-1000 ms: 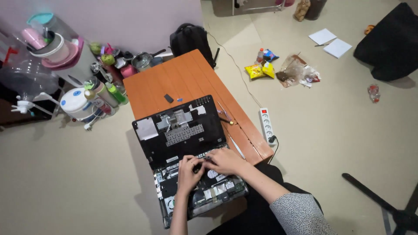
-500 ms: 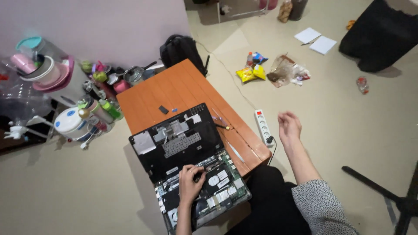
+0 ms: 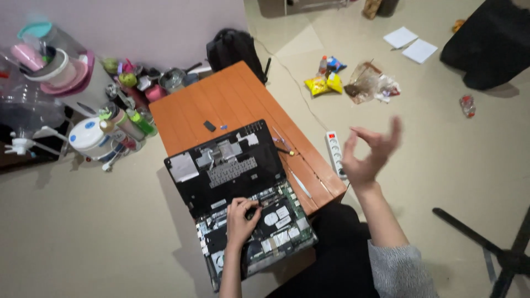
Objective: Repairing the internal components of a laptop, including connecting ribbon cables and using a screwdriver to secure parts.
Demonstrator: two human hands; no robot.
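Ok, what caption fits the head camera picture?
Left hand rests on opened laptop on orange table; right hand raised, empty.

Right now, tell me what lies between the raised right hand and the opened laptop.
In the head view, between the right hand and the laptop lie a white power strip on the floor and the table edge with a thin tool.

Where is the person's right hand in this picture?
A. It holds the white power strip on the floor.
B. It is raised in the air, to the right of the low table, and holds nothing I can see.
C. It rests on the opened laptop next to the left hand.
B: the right hand is lifted off to the side of the orange table, fingers spread, while only the left hand rests on the opened laptop.
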